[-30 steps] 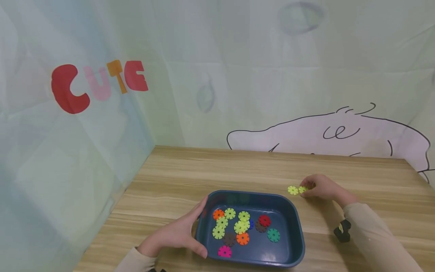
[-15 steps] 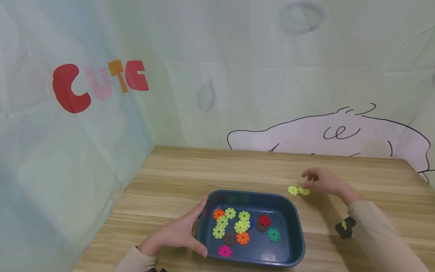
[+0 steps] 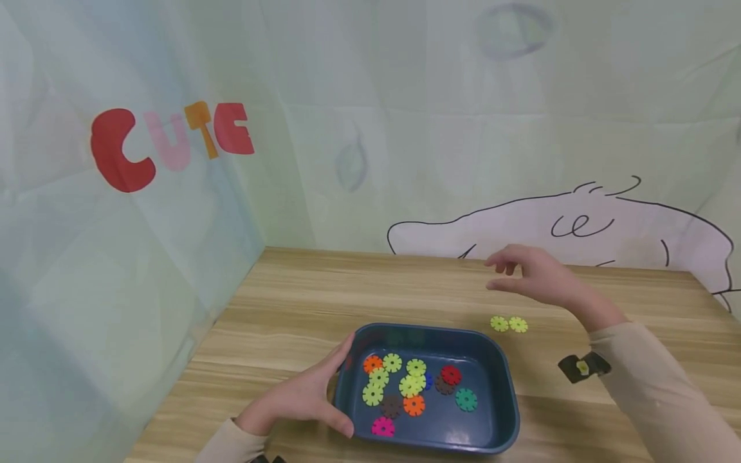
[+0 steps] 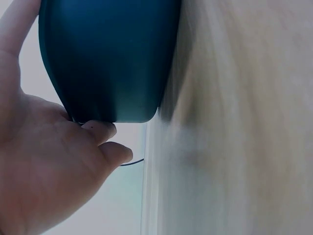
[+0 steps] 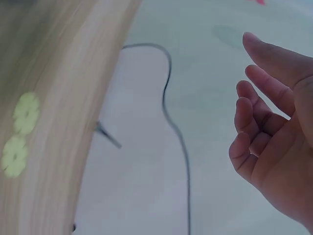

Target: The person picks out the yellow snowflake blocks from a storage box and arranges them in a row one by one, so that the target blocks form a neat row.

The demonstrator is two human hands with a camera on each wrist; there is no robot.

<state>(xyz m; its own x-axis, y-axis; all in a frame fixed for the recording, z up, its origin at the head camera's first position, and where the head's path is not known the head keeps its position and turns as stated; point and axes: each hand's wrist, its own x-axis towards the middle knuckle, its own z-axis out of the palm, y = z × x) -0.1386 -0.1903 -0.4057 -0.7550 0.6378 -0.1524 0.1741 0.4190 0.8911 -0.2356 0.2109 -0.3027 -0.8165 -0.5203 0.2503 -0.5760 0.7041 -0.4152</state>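
Note:
A dark blue plastic tub (image 3: 463, 434) holds several notched plastic discs (image 3: 411, 386) in yellow-green, orange, brown, red, green, blue and pink. At its left end my left hand (image 3: 301, 392) grips it, thumb by the near corner and fingers along the far one. The left wrist view shows that hand (image 4: 54, 161) with fingertips bent against the tub wall (image 4: 107, 63). Two yellow-green discs (image 3: 509, 324) lie edge to edge on the table, right of the tub's far corner. My right hand (image 3: 535, 275) hovers behind and above them, fingers loosely bent and holding nothing; the right wrist view shows its palm (image 5: 279, 166) bare.
The wood-grain table (image 3: 347, 283) runs back to a pale cloth backdrop (image 3: 370, 161) with a line drawing on it. Cloth also hangs along the left side, carrying coloured letters (image 3: 121, 151). A black wrist strap piece (image 3: 583, 367) sits at the right sleeve.
My right hand has let go of the right-hand yellow-green disc and risen up and back from the pair, which now lies flat. The left hand and the tub have stayed put.

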